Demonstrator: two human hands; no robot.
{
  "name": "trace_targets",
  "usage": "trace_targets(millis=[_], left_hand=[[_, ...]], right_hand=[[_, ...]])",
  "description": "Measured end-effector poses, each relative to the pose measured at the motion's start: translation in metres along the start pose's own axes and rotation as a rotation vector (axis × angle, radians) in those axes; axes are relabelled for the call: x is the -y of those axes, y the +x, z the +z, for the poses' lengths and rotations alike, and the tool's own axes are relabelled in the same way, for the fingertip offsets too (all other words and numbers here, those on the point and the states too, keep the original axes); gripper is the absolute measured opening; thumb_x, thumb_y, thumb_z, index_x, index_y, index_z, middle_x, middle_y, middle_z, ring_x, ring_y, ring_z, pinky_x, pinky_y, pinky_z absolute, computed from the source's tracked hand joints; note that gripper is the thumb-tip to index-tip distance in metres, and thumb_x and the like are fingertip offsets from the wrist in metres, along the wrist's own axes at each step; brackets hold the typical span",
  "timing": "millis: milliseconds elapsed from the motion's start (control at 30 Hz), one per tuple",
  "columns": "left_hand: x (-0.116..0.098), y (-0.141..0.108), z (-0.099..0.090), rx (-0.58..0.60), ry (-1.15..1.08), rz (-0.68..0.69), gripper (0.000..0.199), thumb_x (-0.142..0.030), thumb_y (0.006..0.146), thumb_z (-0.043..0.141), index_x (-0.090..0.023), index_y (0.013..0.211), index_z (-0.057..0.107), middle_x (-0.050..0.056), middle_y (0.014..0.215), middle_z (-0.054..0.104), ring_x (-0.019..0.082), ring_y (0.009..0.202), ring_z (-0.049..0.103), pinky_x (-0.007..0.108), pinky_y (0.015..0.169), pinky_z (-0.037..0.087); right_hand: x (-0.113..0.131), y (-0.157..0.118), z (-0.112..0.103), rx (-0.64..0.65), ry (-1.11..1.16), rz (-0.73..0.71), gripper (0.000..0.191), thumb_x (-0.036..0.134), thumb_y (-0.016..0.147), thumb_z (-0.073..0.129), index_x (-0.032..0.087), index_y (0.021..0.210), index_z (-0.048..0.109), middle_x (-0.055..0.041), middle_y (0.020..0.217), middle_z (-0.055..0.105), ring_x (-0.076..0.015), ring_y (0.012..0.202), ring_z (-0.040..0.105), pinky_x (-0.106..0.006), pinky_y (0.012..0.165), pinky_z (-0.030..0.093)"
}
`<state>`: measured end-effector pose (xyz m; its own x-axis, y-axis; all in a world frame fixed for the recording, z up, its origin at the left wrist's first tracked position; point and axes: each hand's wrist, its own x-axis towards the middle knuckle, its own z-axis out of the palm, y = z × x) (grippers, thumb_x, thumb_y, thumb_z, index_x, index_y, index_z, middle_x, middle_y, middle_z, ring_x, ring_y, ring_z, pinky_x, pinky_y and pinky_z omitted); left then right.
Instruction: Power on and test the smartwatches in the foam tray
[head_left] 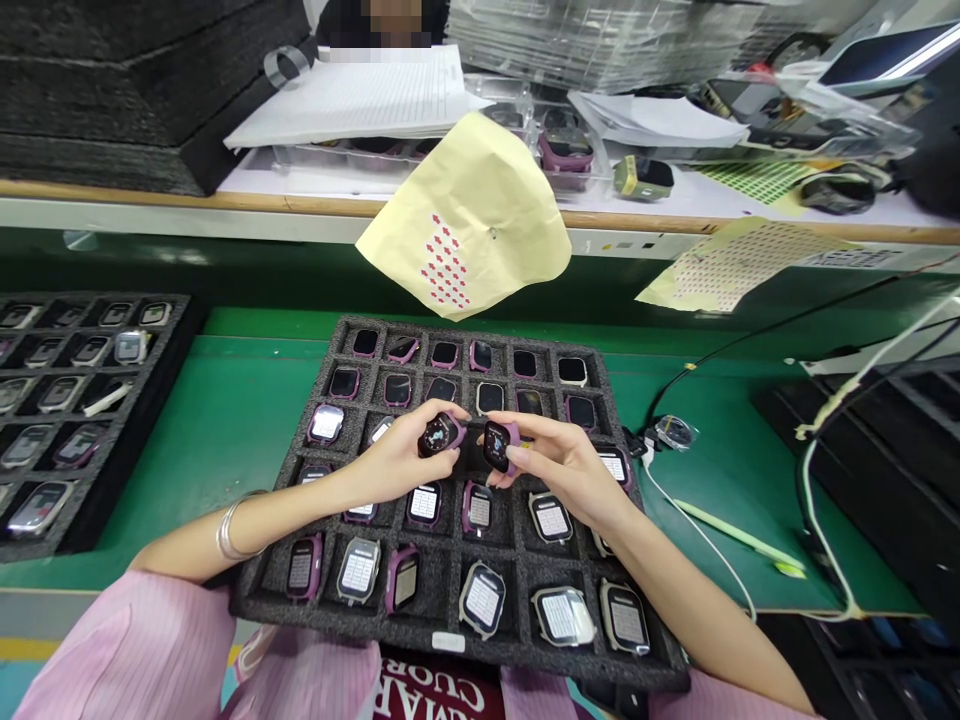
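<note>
Over the middle of a black foam tray (256, 578), my left hand (409, 445) grips a purple smartwatch case (439, 434) with a lit dial. Beside it my right hand (559, 455) holds a second purple smartwatch case (497, 446), its screen lit too. The two watches are close together but apart, screens tilted up toward me. Square compartments of the tray hold several watch cases, purple or beige. Those in the far rows have dark screens; many in the near rows show white screens with printed lines, like this beige watch case (482, 598). My hands hide some middle compartments.
Another foam tray of watches (82, 440) stands at left. A shelf edge (300, 215) crosses behind, with yellow sticker sheets (487, 200) hanging over it. At right lie a watch with a cable (675, 432), a light green stick (739, 538) and loose white cables (810, 500).
</note>
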<state>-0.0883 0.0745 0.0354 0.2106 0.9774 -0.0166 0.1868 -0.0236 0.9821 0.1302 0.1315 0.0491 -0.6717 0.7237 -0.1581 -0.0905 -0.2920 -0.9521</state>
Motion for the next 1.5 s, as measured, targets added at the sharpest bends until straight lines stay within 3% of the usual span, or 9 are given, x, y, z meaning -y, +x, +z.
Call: trace_targets(millis=[200, 400, 800, 1067, 1267, 1367, 1500], left_hand=[[0.001, 0.001, 0.001, 0.018, -0.047, -0.026, 0.040, -0.022, 0.084, 0.059, -0.020, 0.122, 0.049, 0.005, 0.107, 0.060, 0.019, 0.093, 0.059, 0.030, 0.080, 0.047], [0.002, 0.003, 0.000, -0.013, 0.035, -0.002, 0.034, -0.017, 0.081, 0.058, -0.019, 0.115, 0.053, 0.005, 0.109, 0.061, 0.021, 0.101, 0.057, 0.032, 0.090, 0.043], [-0.003, 0.003, -0.002, -0.003, -0.021, -0.030, 0.036, -0.018, 0.082, 0.057, -0.018, 0.118, 0.052, 0.002, 0.095, 0.060, 0.015, 0.077, 0.057, 0.025, 0.069, 0.045], [0.000, 0.002, -0.001, -0.028, -0.061, -0.042, 0.037, -0.017, 0.082, 0.058, -0.020, 0.119, 0.051, 0.001, 0.089, 0.058, 0.013, 0.071, 0.055, 0.024, 0.065, 0.046], [-0.006, 0.002, 0.000, -0.014, -0.373, -0.193, 0.048, -0.019, 0.073, 0.069, -0.019, 0.116, 0.048, 0.002, 0.095, 0.056, 0.014, 0.070, 0.060, 0.025, 0.058, 0.050], [-0.012, 0.001, 0.001, -0.055, -0.600, -0.288, 0.043, -0.016, 0.073, 0.063, -0.016, 0.114, 0.048, 0.005, 0.096, 0.061, 0.017, 0.078, 0.065, 0.030, 0.067, 0.054], [-0.014, 0.001, 0.002, -0.106, -0.753, -0.302, 0.049, -0.011, 0.072, 0.059, -0.016, 0.119, 0.046, 0.008, 0.101, 0.066, 0.022, 0.092, 0.067, 0.037, 0.082, 0.054]], right_hand=[[0.001, 0.000, 0.003, 0.008, 0.016, -0.012, 0.035, 0.025, 0.081, 0.075, 0.021, 0.115, 0.069, -0.0031, 0.087, 0.071, -0.0168, 0.065, 0.071, -0.030, 0.062, 0.061], [0.000, 0.000, 0.002, -0.017, -0.027, 0.022, 0.037, 0.026, 0.082, 0.074, 0.020, 0.118, 0.068, -0.0019, 0.074, 0.070, -0.0156, 0.060, 0.068, -0.030, 0.059, 0.060], [0.007, 0.000, 0.002, -0.072, -0.020, 0.009, 0.038, 0.027, 0.079, 0.076, 0.020, 0.116, 0.069, -0.0023, 0.079, 0.070, -0.0169, 0.059, 0.069, -0.031, 0.057, 0.060], [0.004, -0.002, 0.004, -0.035, -0.032, 0.023, 0.038, 0.026, 0.082, 0.073, 0.020, 0.119, 0.067, -0.0029, 0.081, 0.071, -0.0168, 0.062, 0.069, -0.031, 0.060, 0.061], [0.006, 0.000, 0.003, 0.048, 0.114, 0.069, 0.046, 0.024, 0.089, 0.064, 0.023, 0.134, 0.053, -0.0101, 0.112, 0.068, -0.0222, 0.083, 0.072, -0.028, 0.058, 0.061], [0.005, 0.000, 0.002, 0.075, 0.150, 0.109, 0.048, 0.026, 0.090, 0.062, 0.024, 0.137, 0.048, -0.0131, 0.124, 0.062, -0.0235, 0.089, 0.071, -0.028, 0.059, 0.061], [0.003, 0.001, 0.003, 0.056, 0.130, 0.106, 0.047, 0.026, 0.089, 0.061, 0.024, 0.134, 0.048, -0.0143, 0.129, 0.059, -0.0213, 0.086, 0.070, -0.027, 0.056, 0.060]])
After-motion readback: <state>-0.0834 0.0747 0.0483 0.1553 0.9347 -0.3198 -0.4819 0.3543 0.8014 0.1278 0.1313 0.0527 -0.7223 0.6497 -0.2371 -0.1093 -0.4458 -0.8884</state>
